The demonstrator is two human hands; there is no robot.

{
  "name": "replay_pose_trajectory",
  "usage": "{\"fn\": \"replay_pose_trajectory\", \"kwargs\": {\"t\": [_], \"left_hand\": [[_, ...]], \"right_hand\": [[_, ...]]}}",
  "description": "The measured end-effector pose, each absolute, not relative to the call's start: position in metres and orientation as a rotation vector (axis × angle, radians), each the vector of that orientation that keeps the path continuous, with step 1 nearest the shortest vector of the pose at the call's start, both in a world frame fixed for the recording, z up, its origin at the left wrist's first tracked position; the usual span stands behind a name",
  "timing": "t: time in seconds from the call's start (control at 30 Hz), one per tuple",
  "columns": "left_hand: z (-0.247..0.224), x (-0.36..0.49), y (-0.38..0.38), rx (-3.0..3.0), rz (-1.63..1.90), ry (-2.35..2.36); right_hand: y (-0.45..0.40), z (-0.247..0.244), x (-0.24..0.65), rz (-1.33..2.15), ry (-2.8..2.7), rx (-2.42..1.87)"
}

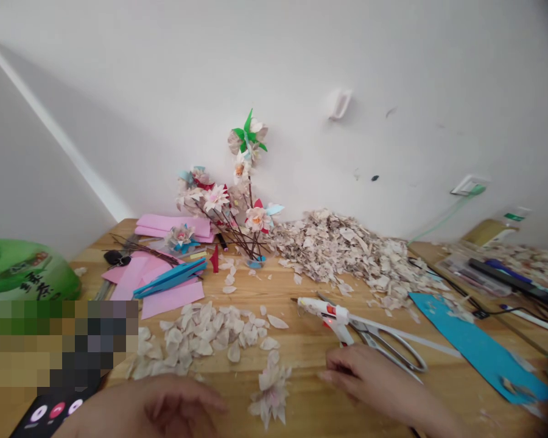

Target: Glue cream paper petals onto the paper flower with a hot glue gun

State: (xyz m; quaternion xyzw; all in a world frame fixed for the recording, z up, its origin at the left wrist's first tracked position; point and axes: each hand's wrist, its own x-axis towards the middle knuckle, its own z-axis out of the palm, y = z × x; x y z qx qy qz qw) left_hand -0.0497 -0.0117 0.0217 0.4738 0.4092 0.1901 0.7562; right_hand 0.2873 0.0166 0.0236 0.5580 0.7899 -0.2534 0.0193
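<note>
A handmade flower (271, 392) with pale petals and a pinkish middle lies on the wooden table between my hands. At the lower left, my left hand (164, 404) has its fingers loosely apart and holds nothing visible. My right hand (358, 374) is to the right of the flower, just below the handle of a white glue gun (329, 313); its fingers are loosely bent, with nothing visible in them. Metal scissors (393, 344) lie beside the glue gun, partly behind my right hand. A spread of loose pale petals (201, 331) lies beyond my left hand.
Finished flowers on stems (251, 216) stand against the wall. Right of them is a large heap of dried petals (342, 246). Blue tweezers (171, 277) rest on pink paper (173, 299). A blue sheet (475, 347), a green bag (27, 267) and a phone (50, 404) flank the work area.
</note>
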Motion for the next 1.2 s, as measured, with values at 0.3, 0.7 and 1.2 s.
{"fn": "replay_pose_trajectory", "kwargs": {"t": [0.3, 0.7, 1.2], "left_hand": [[0.008, -0.046, 0.016, 0.876, 0.973, 1.112], [-0.005, -0.048, 0.027, 0.886, 1.309, 1.471], [-0.017, -0.055, 0.028, 1.342, 1.223, 1.766]], "right_hand": [[0.027, 0.027, 0.26, -0.842, 2.59, 1.821], [0.038, 0.014, 0.232, -0.964, 2.741, 1.831], [0.069, 0.007, 0.182, -1.205, 2.679, 1.819]]}}
